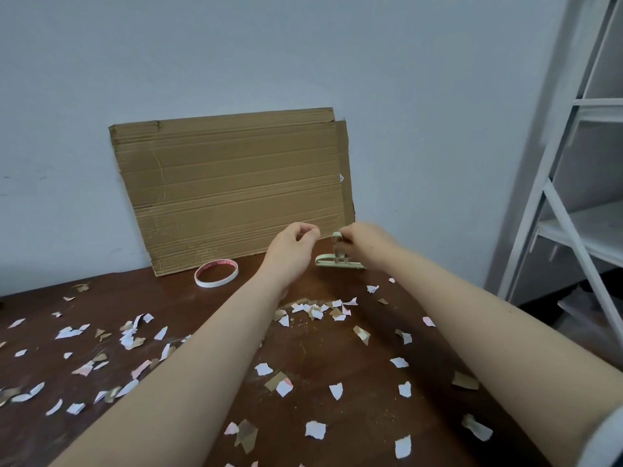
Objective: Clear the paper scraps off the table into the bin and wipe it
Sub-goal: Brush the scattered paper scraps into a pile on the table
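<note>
White, pink and brown paper scraps lie scattered over the dark brown table, thickest along the near edge and out to the left. 2 bare forearms reach away across them toward the far side, and a bit of pale sleeve shows at the near right corner. Between the forearms, past the middle of the table, a small heap of scraps sits bunched together with fine crumbs beside it.

Farther on, the left hand hovers above the table with its fingers curled in and the thumb close to the forefinger; nothing shows in them. Just to its right, the right hand grips the upper loop of a pale green tool, whose flat bar is down at the table top. The 2 hands are near each other but apart.

To the left of the hands a ring of tape lies flat. Behind it a sheet of cardboard stands leaning on the pale wall. A white shelf unit stands off the far right of the table.
</note>
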`<state>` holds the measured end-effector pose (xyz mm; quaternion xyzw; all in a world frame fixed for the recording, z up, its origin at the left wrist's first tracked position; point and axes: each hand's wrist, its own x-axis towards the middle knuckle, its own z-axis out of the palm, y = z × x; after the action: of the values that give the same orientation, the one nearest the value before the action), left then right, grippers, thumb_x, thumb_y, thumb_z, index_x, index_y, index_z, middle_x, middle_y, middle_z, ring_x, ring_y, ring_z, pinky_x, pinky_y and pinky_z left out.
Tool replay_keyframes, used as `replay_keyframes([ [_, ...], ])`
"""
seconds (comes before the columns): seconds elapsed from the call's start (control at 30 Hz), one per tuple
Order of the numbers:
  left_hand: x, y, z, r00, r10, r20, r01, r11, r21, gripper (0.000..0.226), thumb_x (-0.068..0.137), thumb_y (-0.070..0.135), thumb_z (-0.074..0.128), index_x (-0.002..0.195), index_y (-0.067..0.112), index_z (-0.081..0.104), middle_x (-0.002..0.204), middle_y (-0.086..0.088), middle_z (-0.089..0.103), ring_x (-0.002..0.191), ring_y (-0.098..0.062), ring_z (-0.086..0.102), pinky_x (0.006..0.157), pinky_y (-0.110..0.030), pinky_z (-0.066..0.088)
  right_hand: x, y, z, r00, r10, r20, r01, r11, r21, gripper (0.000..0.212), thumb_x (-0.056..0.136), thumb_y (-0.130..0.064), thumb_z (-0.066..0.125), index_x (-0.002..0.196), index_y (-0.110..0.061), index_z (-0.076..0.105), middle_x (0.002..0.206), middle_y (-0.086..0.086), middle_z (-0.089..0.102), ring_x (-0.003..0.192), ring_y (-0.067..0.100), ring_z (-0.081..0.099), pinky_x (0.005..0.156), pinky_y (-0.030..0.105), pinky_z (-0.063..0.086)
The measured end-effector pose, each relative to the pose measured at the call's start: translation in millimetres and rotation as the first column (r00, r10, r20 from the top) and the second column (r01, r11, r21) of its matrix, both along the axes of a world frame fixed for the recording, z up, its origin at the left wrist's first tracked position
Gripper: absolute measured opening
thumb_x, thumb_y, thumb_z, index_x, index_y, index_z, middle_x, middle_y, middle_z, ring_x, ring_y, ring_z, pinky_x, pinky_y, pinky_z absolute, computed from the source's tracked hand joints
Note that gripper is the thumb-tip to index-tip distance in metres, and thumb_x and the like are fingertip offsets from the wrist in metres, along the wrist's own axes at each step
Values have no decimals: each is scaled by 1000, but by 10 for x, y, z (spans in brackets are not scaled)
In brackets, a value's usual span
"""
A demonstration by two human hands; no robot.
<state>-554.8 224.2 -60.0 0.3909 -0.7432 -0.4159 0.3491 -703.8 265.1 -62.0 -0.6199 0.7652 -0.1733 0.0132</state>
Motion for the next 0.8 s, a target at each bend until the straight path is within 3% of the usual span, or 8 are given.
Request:
replay_keyframes([
  [0.17, 14, 16, -20, 1000, -12, -8, 12, 1000, -15, 23, 96, 31, 45, 109, 22, 62, 113, 5, 62, 105, -16, 56, 80, -24, 37, 223, 240, 37, 980, 199, -27, -196, 977, 82, 19, 92, -24, 53, 80, -13, 62, 72, -2, 57, 69, 17, 52, 59, 30, 39],
  [0.23, 11, 36, -20, 1000, -21, -8, 21, 1000, -22, 24, 96, 31, 45, 110, 22, 62, 112, 5, 63, 101, -15, 57, 73, -22, 39, 214, 283, 125, 971, 237, 17, -237, 970, 45, 18, 94, -21, 52, 78, -18, 59, 75, -4, 58, 71, 15, 52, 66, 31, 42],
  [0.3, 11, 60, -10, 1000, -26, -1, 26, 999, -25, 23, 97, 32, 44, 109, 23, 62, 109, 5, 63, 95, -13, 58, 66, -18, 40, 145, 233, 178, 978, 201, 47, -200, 979, -40, 17, 94, -18, 51, 82, -13, 62, 82, 2, 62, 78, 20, 56, 74, 35, 46],
  [0.37, 21, 70, -3, 1000, -23, -5, 23, 999, -37, 23, 96, 33, 45, 107, 23, 62, 109, 6, 63, 99, -13, 57, 73, -22, 39, 81, 146, 164, 991, 114, 74, -106, 989, -108, 19, 94, -18, 50, 85, -9, 64, 86, 7, 66, 82, 24, 59, 76, 37, 49],
  [0.47, 58, 76, 0, 1000, -19, -4, 19, 999, -35, 26, 96, 33, 45, 110, 22, 63, 111, 7, 62, 104, -13, 56, 79, -22, 35, 76, 31, 57, 998, 43, 43, -40, 997, -60, 21, 94, -23, 51, 85, -11, 65, 89, 7, 67, 83, 26, 59, 73, 35, 48],
  [0.57, 71, 89, -3, 1000, -23, 8, 24, 999, -36, 26, 97, 32, 44, 112, 21, 62, 107, 8, 61, 100, -11, 56, 69, -17, 36, 167, 60, 6, 996, 91, 18, -91, 996, -6, 22, 93, -22, 52, 71, -18, 55, 73, -1, 55, 72, 22, 52, 64, 29, 40],
  [0.7, 21, 113, -35, 997, -65, -32, 67, 997, 43, 27, 96, 33, 45, 110, 20, 64, 108, 4, 63, 100, -14, 58, 76, -21, 46, 250, 251, 91, 965, 259, 37, -261, 964, 57, 13, 94, -19, 52, 83, -17, 59, 67, -11, 55, 61, 6, 50, 56, 19, 37],
  [0.8, -67, 172, -20, 990, -103, -94, 111, 990, 84, 26, 95, 36, 46, 102, 20, 66, 104, 1, 65, 98, -17, 59, 86, -34, 50, 158, 312, 160, 962, 274, 1, -274, 962, 0, 16, 94, -17, 51, 96, -6, 63, 82, 4, 65, 78, 21, 58, 72, 34, 46],
])
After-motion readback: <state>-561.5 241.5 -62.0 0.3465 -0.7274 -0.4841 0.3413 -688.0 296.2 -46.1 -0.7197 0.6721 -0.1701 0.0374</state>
